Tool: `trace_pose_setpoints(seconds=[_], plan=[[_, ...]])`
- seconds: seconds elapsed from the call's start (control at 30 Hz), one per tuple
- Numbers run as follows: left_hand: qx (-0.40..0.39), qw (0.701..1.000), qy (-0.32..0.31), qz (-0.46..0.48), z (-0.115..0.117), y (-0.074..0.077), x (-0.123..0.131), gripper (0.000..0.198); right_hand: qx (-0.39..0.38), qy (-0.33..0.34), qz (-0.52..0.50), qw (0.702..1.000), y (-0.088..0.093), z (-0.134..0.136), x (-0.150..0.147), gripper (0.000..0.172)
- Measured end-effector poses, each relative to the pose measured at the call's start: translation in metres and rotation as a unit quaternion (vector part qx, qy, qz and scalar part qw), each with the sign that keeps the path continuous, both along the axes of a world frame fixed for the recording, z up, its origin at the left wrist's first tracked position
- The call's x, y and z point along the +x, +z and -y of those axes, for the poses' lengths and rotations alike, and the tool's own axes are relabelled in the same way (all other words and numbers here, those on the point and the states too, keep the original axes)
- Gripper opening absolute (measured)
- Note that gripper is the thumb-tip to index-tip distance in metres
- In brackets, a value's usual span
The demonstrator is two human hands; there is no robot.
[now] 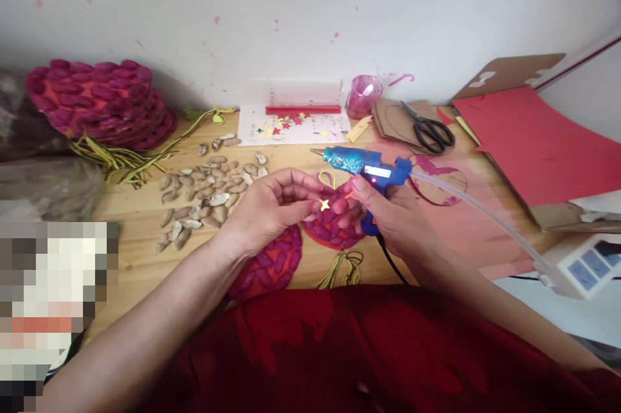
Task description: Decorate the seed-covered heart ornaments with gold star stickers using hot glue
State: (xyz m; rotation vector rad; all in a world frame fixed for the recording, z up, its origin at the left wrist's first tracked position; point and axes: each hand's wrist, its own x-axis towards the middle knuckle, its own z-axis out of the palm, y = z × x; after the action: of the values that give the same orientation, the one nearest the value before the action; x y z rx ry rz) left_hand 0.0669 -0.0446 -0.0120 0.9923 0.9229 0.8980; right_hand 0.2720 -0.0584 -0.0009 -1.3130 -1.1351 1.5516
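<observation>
My left hand (272, 206) pinches a small gold star (325, 204) between its fingertips, just above a round red ornament covered in magenta shells (330, 226). My right hand (388, 215) grips a blue hot glue gun (366, 164) whose nozzle points left, above the star, while its fingertips also touch the star. A clear glue stick (475, 209) sticks out of the gun's back to the right. A second shell-covered red piece (272, 267) lies under my left wrist.
Loose peanut shells (208, 189) lie scattered on the wooden table (140, 225). A stack of finished magenta ornaments (101, 102) sits at far left. Star sticker sheet (294, 125), pink cup (363, 94), scissors (429, 128), and red paper (538, 141) lie behind and to the right.
</observation>
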Motion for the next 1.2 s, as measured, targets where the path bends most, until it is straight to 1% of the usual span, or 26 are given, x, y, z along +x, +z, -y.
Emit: trace_pose_setpoints(seconds=[0.07, 0.17, 0.3, 0.4, 0.53, 0.63, 0.73, 0.87, 0.97, 1.1, 1.2], plan=[[0.007, 1.000, 0.009, 0.014, 0.002, 0.000, 0.003, 0.028, -0.010, 0.005, -0.002, 1.000, 0.002, -0.001, -0.004, 0.034], [0.020, 1.000, 0.007, 0.014, 0.003, 0.000, 0.004, 0.027, -0.013, -0.004, -0.002, 1.000, 0.004, 0.001, -0.009, 0.029], [0.026, 1.000, 0.010, 0.002, 0.003, 0.000, 0.005, 0.030, 0.004, -0.014, -0.013, 1.000, 0.004, 0.001, -0.012, 0.025], [0.018, 1.000, -0.001, 0.005, 0.004, 0.000, 0.005, 0.029, 0.012, -0.019, -0.004, 1.000, 0.002, 0.001, -0.012, 0.020], [0.016, 1.000, -0.010, 0.004, 0.004, 0.000, 0.005, 0.027, 0.000, -0.026, 0.012, 1.000, 0.001, 0.003, -0.013, 0.016], [0.011, 1.000, -0.014, 0.000, 0.004, -0.001, 0.005, 0.026, -0.002, -0.027, 0.018, 0.999, 0.002, 0.004, -0.013, 0.016], [0.003, 1.000, -0.015, 0.002, 0.003, -0.002, 0.005, 0.026, 0.006, -0.010, 0.022, 1.000, 0.000, 0.003, -0.011, 0.015], [0.000, 1.000, -0.008, -0.019, -0.001, -0.002, -0.003, 0.028, 0.017, 0.022, 0.035, 0.999, -0.001, 0.000, -0.004, 0.024], [0.003, 0.998, 0.009, -0.063, -0.009, 0.000, -0.013, 0.030, 0.044, 0.058, 0.106, 0.992, 0.002, 0.002, 0.005, 0.030], [0.033, 0.988, 0.037, -0.144, -0.018, -0.001, -0.023, 0.034, 0.130, 0.087, 0.239, 0.958, 0.008, 0.011, 0.018, 0.028], [0.045, 0.985, 0.041, -0.164, -0.021, -0.005, -0.026, 0.035, 0.171, 0.110, 0.285, 0.937, 0.008, 0.019, 0.025, 0.027]])
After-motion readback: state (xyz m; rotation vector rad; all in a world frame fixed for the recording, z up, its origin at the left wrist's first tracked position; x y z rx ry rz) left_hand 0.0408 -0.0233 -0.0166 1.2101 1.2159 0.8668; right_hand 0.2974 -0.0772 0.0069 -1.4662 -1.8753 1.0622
